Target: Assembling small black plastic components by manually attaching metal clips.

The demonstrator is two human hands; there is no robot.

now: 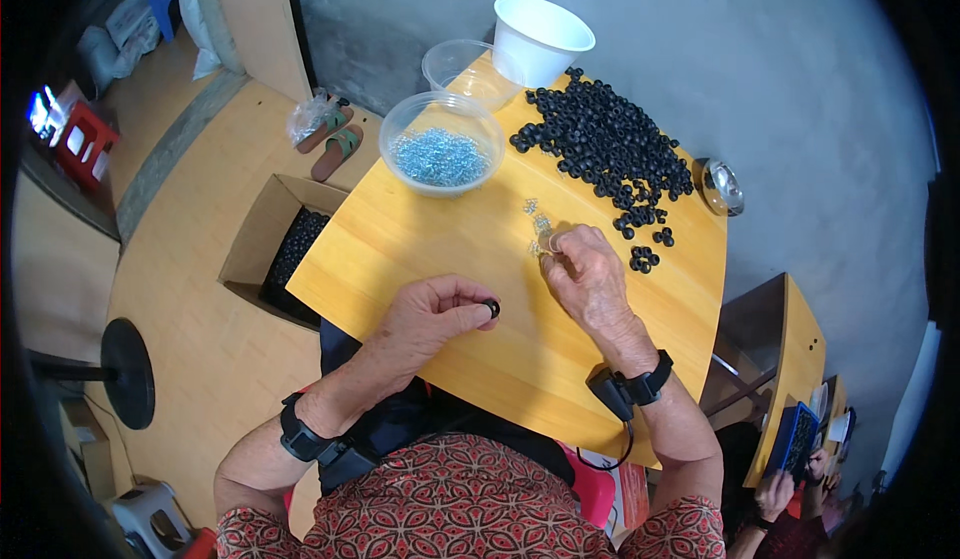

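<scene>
Above table (385, 244), left hand (425, 321), black ring (492, 308) pinched

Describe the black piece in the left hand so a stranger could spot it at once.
Find the yellow wooden table in the middle of the view. Above its near part, the left hand pinches a small, rounded black piece. Unlike the similar loose pieces heaped toward the table's far right, this one is held alone, well apart from them.
</scene>
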